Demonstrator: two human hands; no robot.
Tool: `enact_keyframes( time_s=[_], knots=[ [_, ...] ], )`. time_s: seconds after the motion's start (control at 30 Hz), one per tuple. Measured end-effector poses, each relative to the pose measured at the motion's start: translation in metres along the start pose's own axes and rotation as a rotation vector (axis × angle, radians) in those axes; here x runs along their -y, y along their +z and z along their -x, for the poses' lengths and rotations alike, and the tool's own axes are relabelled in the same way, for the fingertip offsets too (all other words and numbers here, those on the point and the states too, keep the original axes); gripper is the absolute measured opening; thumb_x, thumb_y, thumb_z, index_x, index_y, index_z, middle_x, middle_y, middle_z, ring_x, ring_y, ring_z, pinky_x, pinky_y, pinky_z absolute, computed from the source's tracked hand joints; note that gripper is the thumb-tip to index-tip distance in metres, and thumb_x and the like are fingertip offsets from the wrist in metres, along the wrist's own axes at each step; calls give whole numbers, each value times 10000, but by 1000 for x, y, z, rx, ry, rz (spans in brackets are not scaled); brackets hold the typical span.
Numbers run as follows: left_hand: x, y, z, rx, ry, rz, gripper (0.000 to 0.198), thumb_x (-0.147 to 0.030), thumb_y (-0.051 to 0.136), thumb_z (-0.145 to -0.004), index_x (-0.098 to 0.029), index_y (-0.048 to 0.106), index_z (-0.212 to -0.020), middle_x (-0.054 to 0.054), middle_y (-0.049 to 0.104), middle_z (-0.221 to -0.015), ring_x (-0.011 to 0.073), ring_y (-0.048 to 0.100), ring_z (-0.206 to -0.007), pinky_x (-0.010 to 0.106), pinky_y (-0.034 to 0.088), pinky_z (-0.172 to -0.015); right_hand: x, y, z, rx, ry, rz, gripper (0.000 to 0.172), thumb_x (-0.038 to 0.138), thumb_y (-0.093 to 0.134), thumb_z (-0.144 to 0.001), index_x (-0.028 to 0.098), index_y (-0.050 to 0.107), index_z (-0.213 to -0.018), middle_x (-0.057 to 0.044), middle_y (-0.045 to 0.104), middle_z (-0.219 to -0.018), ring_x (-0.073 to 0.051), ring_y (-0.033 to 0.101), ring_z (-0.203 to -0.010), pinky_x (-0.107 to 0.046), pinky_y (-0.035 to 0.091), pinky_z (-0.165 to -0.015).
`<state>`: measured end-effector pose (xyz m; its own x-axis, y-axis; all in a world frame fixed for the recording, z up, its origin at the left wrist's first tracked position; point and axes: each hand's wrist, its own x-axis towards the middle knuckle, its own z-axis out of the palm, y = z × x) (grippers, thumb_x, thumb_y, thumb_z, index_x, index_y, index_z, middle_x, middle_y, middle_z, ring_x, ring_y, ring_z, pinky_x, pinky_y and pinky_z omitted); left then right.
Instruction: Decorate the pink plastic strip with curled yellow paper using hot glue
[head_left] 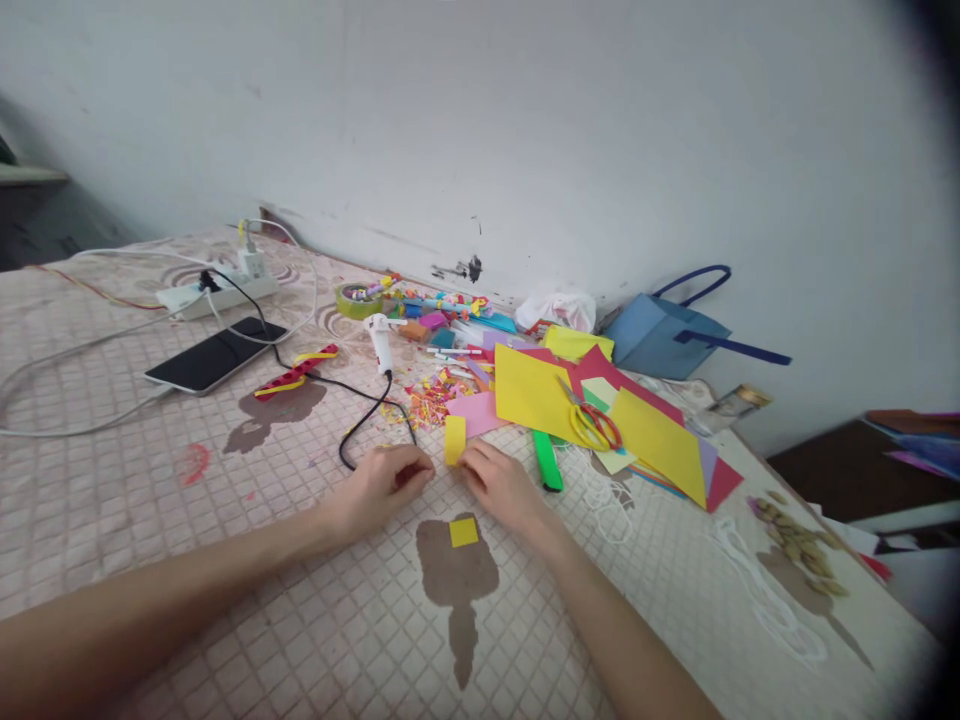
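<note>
My right hand (495,482) pinches the lower end of a small yellow paper strip (454,440), which stands up from the fingertips. Just left of it, my left hand (386,485) is closed with its thumb and fingers together; whether anything tiny is between them cannot be made out. Nearer to me, a small yellow paper square (463,532) lies on the brown patch of the patterned tablecloth (360,620). Beyond the hands are a white glue gun (380,345) with a black cord and a pile of coloured paper scraps (431,400).
Yellow-handled scissors (592,425) rest on yellow paper sheets (532,392), beside a green cutter (547,462). At left lie a tablet (214,355), a power strip (217,297) and a red-and-yellow stick (296,373). A blue bag (660,335) stands against the wall; white string (765,590) lies right.
</note>
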<state>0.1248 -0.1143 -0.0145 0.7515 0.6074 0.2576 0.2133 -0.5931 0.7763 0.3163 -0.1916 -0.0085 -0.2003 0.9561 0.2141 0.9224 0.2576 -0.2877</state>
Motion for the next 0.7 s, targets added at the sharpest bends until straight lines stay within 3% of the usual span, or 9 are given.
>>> enact_keyframes(
  time_s=[0.07,0.13,0.2,0.27,0.33,0.47,0.57,0.7],
  knots=[
    [-1,2,1,6,-25,128,286,-244,446,-834,-176,532,-1099,-1,619,-751,99,547,-588,211,428,-556,5,-2,0,-49,11,-134,177,76,432,-810,197,540,-880,-40,569,-889,-157,537,-812,-271,417,-713],
    [-1,3,1,56,-54,269,347,-224,450,-825,-175,472,-1168,4,629,-783,107,588,-617,216,458,-567,12,-7,0,-52,-14,-279,135,120,447,-827,200,545,-873,-29,573,-876,-143,537,-787,-254,414,-696],
    [-2,3,0,80,-79,342,243,-213,467,-810,-154,547,-1031,13,634,-761,121,609,-658,221,476,-587,15,-12,1,-25,-16,-425,100,202,449,-860,204,547,-880,-20,575,-870,-130,536,-765,-237,413,-665],
    [0,1,-2,23,-92,380,150,-209,487,-795,-140,578,-892,25,636,-762,129,614,-693,233,487,-622,13,-16,2,9,52,-512,108,272,466,-865,200,544,-887,-10,566,-836,-117,524,-707,-223,404,-612],
    [3,-4,-5,-67,-98,422,147,-205,495,-791,-137,569,-899,31,629,-790,126,609,-695,247,494,-643,6,-19,4,110,106,-490,135,308,568,-803,194,548,-872,5,546,-799,-105,494,-643,-216,382,-567],
    [10,-13,-10,-191,-53,463,181,-197,492,-795,-147,545,-960,43,626,-867,137,608,-767,273,494,-692,-3,-20,8,349,26,-321,202,214,699,-672,187,570,-824,3,521,-859,-111,494,-716,-215,369,-611],
    [13,-16,-13,-238,-26,471,185,-194,498,-788,-153,539,-963,56,628,-943,158,606,-859,308,485,-762,-1,-19,9,388,-19,-295,85,128,631,-721,174,561,-740,3,511,-838,-109,496,-743,-214,367,-645],
    [15,-17,-14,-260,-19,471,201,-191,509,-777,-156,543,-972,59,626,-975,168,604,-900,329,472,-807,4,-20,10,395,-18,-304,127,162,667,-702,176,559,-768,8,507,-833,-104,485,-710,-207,362,-616]
  ],
)
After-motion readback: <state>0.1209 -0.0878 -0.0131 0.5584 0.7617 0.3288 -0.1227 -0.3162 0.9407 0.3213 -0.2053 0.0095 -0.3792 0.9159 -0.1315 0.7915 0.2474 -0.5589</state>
